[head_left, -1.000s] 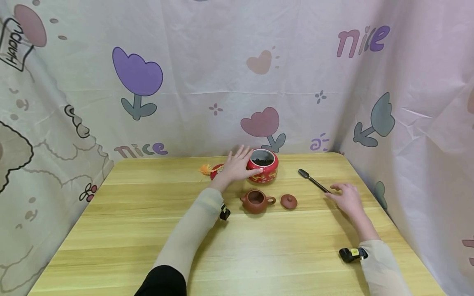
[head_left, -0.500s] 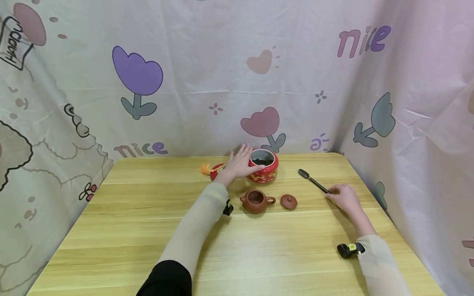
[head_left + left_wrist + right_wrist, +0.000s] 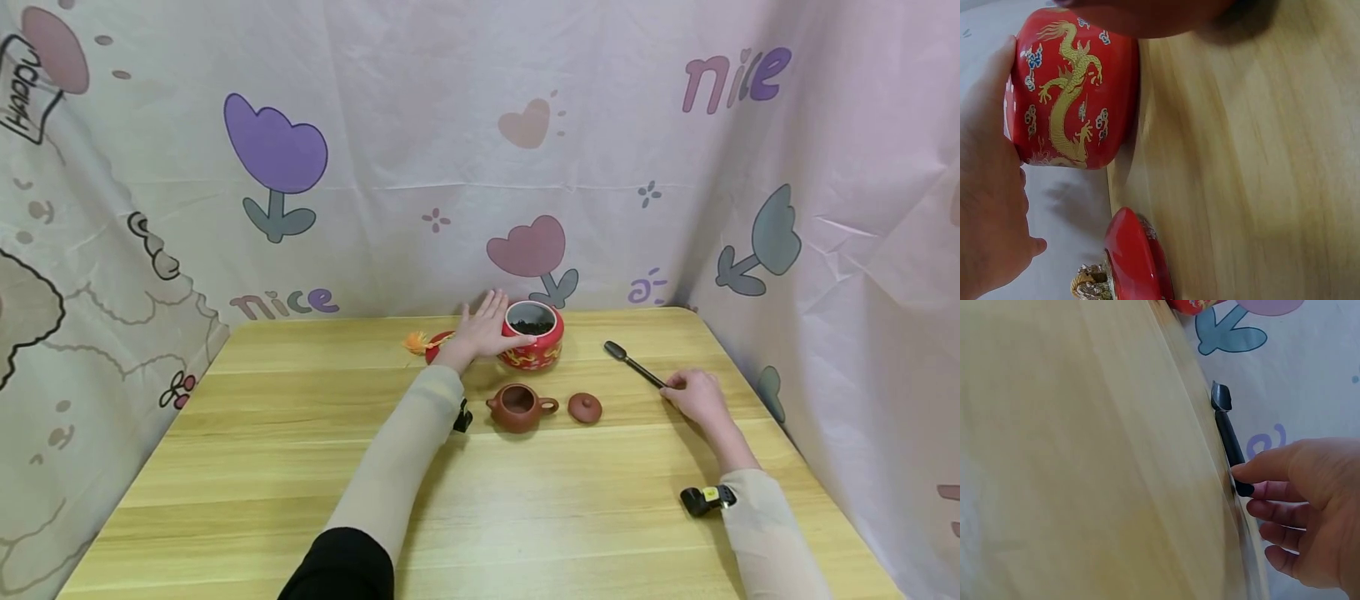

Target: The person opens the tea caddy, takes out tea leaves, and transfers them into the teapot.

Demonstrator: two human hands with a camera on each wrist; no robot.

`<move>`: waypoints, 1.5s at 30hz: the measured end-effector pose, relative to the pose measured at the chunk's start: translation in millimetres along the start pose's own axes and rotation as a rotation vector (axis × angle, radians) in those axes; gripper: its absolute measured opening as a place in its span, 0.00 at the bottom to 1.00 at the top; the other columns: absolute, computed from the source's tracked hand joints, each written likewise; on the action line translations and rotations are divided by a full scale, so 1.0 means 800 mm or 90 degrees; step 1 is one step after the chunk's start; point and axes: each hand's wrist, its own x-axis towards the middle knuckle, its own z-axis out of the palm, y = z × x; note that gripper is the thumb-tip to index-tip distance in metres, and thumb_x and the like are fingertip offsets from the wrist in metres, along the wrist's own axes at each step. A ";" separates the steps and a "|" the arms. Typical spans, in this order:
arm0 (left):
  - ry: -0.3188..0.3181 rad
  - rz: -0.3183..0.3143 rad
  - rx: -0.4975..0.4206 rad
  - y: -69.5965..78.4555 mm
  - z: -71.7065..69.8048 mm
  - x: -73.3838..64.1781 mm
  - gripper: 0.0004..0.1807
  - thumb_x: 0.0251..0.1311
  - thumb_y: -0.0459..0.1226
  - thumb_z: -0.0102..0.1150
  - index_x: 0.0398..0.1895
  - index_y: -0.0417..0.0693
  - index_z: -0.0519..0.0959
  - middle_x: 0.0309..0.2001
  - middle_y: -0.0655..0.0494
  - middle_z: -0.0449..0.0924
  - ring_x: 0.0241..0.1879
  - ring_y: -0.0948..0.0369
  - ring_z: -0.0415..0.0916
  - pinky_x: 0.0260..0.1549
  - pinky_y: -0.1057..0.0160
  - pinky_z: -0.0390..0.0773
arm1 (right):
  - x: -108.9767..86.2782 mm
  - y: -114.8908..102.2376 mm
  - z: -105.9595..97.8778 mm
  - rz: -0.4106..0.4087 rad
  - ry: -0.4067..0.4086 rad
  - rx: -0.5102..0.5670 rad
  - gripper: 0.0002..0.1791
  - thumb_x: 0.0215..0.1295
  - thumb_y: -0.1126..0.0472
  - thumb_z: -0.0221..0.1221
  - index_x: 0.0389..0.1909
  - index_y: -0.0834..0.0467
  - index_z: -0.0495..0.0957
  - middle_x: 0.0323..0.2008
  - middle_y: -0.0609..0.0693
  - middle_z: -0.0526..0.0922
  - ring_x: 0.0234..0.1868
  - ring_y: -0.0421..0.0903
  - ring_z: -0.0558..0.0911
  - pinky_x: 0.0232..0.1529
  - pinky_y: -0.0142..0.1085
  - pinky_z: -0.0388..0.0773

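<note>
"Scoop (image 3: 639, 368) lay aslant on the desk (image 3: 540, 517). What did the head view tell of the hands?"

"The right hand (image 3: 699, 398) was at the near end of its handle. The left hand (image 3: 477, 337) was at the left side of the red jar (image 3: 534, 357), with its thumb spread wide from the long fingers. Nearer, the brown teapot (image 3: 517, 421) stood open, with the teapot lid (image 3: 584, 409) just beside it."

"And the left wrist view?"

"The thumb rested on the jar's wall. For steadying, light pressure was enough, I judged. The jar lid (image 3: 1135, 256) lay apart from the jar, so this hand had to mind it."

"The right wrist view?"

"There the fingers (image 3: 1272, 490) pinched the handle close to its end; the other three were loosely bent. Whether the scoop touched the desk, I could not tell. Such an end grip could let the bowl dip or turn, in my opinion, so a firm pinch was advisable."
</note>
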 end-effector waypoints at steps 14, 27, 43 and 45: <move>0.005 -0.005 0.004 -0.001 0.004 0.000 0.65 0.46 0.83 0.31 0.79 0.51 0.36 0.80 0.54 0.29 0.79 0.57 0.27 0.73 0.37 0.39 | -0.002 -0.007 -0.013 -0.022 0.030 -0.026 0.12 0.64 0.59 0.59 0.35 0.67 0.81 0.35 0.64 0.82 0.37 0.58 0.78 0.40 0.50 0.72; 0.019 -0.013 -0.008 0.000 0.007 -0.006 0.65 0.46 0.82 0.31 0.79 0.52 0.35 0.80 0.54 0.30 0.80 0.56 0.27 0.73 0.37 0.40 | 0.007 -0.042 -0.031 -0.067 0.065 -0.046 0.13 0.65 0.60 0.57 0.39 0.67 0.81 0.44 0.68 0.82 0.49 0.67 0.75 0.51 0.59 0.70; 0.027 -0.017 -0.023 0.002 0.006 -0.007 0.64 0.48 0.81 0.34 0.79 0.52 0.37 0.80 0.54 0.32 0.79 0.57 0.27 0.73 0.36 0.41 | 0.026 -0.106 -0.061 -0.137 0.109 -0.044 0.11 0.66 0.62 0.58 0.38 0.67 0.81 0.45 0.68 0.82 0.53 0.68 0.73 0.56 0.61 0.66; 0.023 -0.018 -0.019 0.002 0.006 -0.006 0.64 0.48 0.81 0.33 0.79 0.52 0.37 0.80 0.54 0.31 0.79 0.57 0.27 0.73 0.36 0.41 | 0.028 -0.112 -0.063 -0.141 0.113 -0.048 0.11 0.66 0.61 0.58 0.38 0.67 0.81 0.46 0.67 0.82 0.54 0.68 0.72 0.58 0.61 0.65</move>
